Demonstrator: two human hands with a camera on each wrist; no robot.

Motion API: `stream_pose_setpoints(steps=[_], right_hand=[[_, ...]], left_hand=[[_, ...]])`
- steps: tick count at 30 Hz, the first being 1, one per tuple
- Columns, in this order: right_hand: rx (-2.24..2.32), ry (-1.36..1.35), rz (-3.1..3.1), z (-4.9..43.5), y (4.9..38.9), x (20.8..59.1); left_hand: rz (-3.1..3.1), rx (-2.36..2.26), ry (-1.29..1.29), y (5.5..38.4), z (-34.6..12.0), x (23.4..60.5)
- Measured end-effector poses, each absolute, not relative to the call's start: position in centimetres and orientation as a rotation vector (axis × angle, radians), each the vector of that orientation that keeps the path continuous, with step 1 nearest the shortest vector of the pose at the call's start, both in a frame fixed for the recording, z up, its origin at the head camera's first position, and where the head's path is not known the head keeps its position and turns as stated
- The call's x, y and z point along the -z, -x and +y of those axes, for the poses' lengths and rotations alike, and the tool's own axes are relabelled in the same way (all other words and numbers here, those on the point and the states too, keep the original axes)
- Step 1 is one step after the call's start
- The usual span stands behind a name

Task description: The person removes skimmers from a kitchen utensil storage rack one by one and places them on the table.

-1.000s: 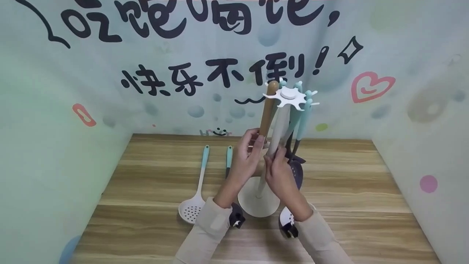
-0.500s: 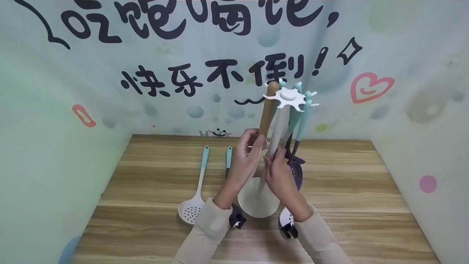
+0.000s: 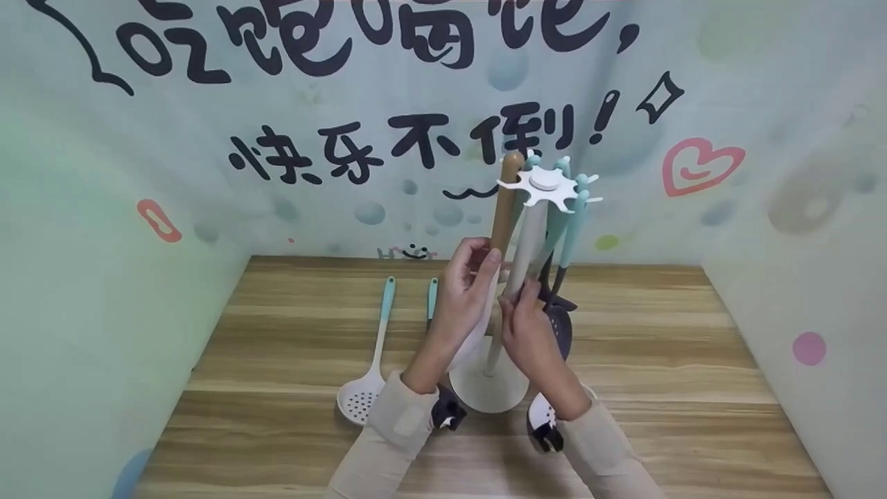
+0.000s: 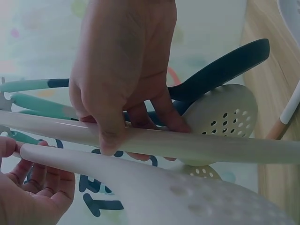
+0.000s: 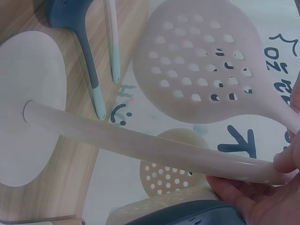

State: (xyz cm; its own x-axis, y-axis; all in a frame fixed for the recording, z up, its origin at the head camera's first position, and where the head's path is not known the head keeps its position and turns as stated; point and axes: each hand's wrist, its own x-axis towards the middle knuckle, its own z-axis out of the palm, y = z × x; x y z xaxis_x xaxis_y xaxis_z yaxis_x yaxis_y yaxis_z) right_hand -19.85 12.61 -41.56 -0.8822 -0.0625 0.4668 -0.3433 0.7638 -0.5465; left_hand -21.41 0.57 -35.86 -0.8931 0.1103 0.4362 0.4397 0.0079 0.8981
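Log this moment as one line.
Left hand: holds brown-handled skimmer | Right hand: grips rack pole | Table: teal-handled skimmer left of rack base

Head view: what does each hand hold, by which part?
Left hand: white skimmer, near where its wooden handle meets the neck. Right hand: utensil stand, by its pole.

You have on a top with long sleeves, the soft, pale colour of oatmeal. Your left sleeve (image 3: 381, 450) and right sleeve (image 3: 613, 454) look plain, with a few wrinkles. Each ends in a cuff like a wide band: left cuff (image 3: 402, 405), right cuff (image 3: 581, 410). A small, bumpy black thing (image 3: 449, 410) pokes out by your left wrist, and another black one (image 3: 547, 438) sits by your right sleeve. Your left hand (image 3: 466, 287) and right hand (image 3: 528, 320) are bare.
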Motion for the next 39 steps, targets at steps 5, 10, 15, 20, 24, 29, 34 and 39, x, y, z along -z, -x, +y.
stream_pose_setpoints(steps=[5, 10, 15, 20, 24, 29, 34, 39], right_hand=[[-0.888, -0.307, -2.513, 12.6, 19.9, 41.6], [-0.881, -0.316, -2.501, 12.6, 19.9, 41.6], [-0.881, -0.316, -2.491, 12.6, 19.9, 41.7], [-0.858, -0.326, -2.468, 12.6, 19.9, 41.7], [-0.832, -0.356, -2.436, 12.7, 20.0, 41.9], [-0.845, -0.345, -2.441, 12.7, 20.0, 42.0], [-0.853, -0.351, -2.444, 12.5, 20.0, 42.0], [-0.843, -0.346, -2.440, 12.6, 20.0, 41.9]], left_hand=[[-2.043, 1.966, 0.547, 21.5, 0.4, 35.6], [-2.025, 1.988, 0.532, 21.6, 0.2, 35.4], [-2.000, 1.985, 0.526, 21.9, -0.2, 35.3], [-1.972, 1.974, 0.521, 22.0, -0.8, 35.4], [-1.954, 1.949, 0.519, 22.1, -1.4, 35.7], [-1.970, 1.936, 0.499, 22.1, -2.4, 36.6], [-1.970, 1.941, 0.436, 22.0, -3.8, 37.3], [-1.934, 1.938, 0.365, 21.8, -5.5, 37.7]])
